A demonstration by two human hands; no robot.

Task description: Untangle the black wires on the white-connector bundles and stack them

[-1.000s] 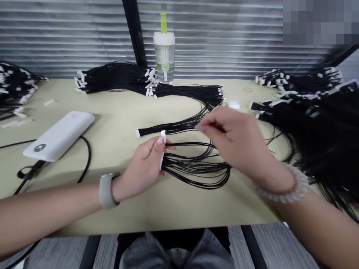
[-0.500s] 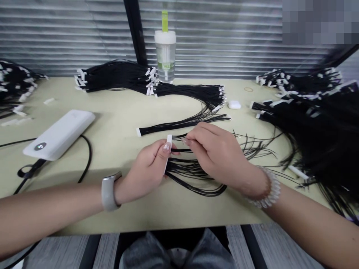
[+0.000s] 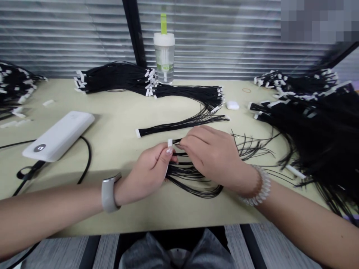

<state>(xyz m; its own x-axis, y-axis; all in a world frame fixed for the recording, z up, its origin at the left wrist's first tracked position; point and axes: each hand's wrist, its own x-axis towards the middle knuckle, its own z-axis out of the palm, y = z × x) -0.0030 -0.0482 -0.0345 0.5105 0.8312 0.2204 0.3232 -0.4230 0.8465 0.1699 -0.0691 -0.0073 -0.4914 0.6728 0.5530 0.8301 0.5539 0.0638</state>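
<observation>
My left hand point(image 3: 150, 172) pinches a long white connector point(image 3: 169, 148) upright, with several thin black wires point(image 3: 196, 186) fanning out of it to the right in a loop on the table. My right hand point(image 3: 214, 153) is closed on one black wire right beside the connector's upper end, fingertips almost touching my left thumb. A finished wire harness point(image 3: 179, 125) with a white connector lies flat just behind both hands.
A white power bank point(image 3: 60, 134) with a black cable lies at the left. A clear bottle point(image 3: 164, 56) stands at the back. Bundles of black harnesses point(image 3: 117, 78) lie at the back, a big pile of black harnesses point(image 3: 316, 127) at the right, and a small white earbud case point(image 3: 232, 105) near it.
My right hand came back from the far right toward the connector, bringing a wire end up to it. My left hand rose slightly with the connector.
</observation>
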